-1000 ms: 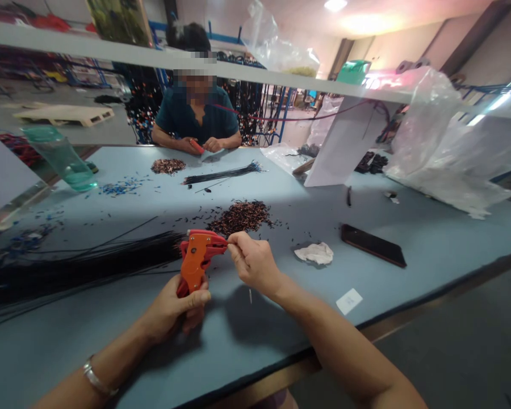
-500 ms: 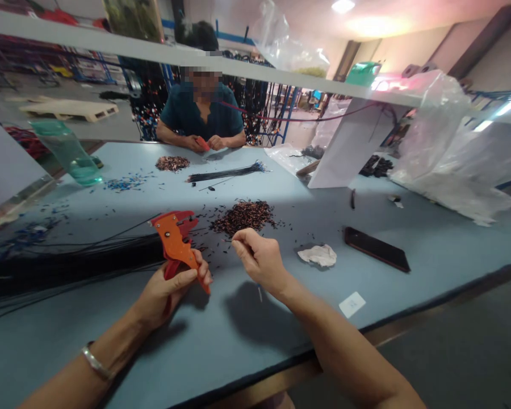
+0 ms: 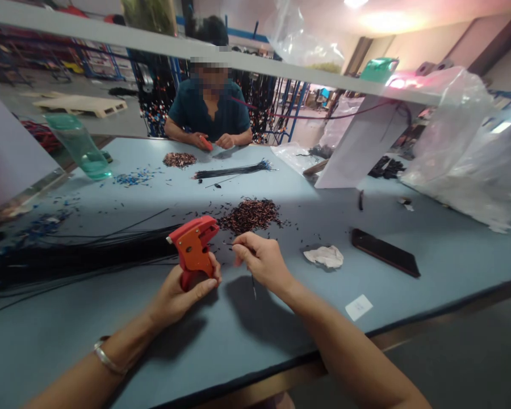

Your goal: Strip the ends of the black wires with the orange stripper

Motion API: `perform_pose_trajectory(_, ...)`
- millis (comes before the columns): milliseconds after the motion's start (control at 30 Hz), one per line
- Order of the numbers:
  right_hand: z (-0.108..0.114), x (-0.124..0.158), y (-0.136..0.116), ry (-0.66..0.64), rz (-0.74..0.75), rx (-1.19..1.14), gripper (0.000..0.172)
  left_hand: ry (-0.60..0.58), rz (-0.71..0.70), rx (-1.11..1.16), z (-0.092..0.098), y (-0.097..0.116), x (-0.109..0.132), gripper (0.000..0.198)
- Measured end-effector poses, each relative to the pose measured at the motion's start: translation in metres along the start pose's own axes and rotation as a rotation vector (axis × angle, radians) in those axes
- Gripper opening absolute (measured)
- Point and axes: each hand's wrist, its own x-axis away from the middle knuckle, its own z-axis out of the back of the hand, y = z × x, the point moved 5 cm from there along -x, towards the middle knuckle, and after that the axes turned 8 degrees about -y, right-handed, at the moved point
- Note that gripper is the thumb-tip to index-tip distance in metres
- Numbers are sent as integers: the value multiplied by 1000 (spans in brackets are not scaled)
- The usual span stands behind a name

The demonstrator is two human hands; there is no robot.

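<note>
My left hand (image 3: 198,287) is wrapped round the handles of a red and orange wire stripper (image 3: 194,253), its jaws pointing right. Thumb and fingers of my right hand (image 3: 262,261) are pinched together on a thin black wire (image 3: 254,286). One end of the wire hangs below the hand, and a short tip pokes out at the left towards the stripper, apart from its jaws. Behind my right hand lies a heap of small black and copper-coloured offcuts (image 3: 253,216). A long bundle of black wires (image 3: 123,254) stretches left from behind the stripper.
Right of my hand lie a crumpled white tissue (image 3: 324,257), a phone (image 3: 385,251) and a white card (image 3: 359,307). A green bottle (image 3: 79,147) leans at the back left. Across the table a co-worker (image 3: 210,113) holds a red tool. Another wire bundle (image 3: 234,169) lies between us.
The wire stripper has turned and moved right, nearer my right hand, and its handles look closer together. The wire tip at my right fingertips now shows. The view has shifted slightly.
</note>
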Motion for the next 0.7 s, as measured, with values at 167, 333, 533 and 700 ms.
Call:
perform_pose_trajectory(167, -6, 3, -4, -57, -84, -114, 15, 180, -63, -337, 9, -1, 5, 13)
perform_pose_trajectory(333, -16, 5, 0, -92, -142, -266, 15, 274, -163, -608, 9, 3, 8, 30)
perform_pose_trajectory(533, -21, 4, 2, -128, -159, -453, 13, 245, -327, -1041, -2, 7, 7, 29)
perform_pose_trajectory(700, -23, 3, 5, -167, -125, -519, 10, 282, -377, -1293, -6, 10, 7, 27)
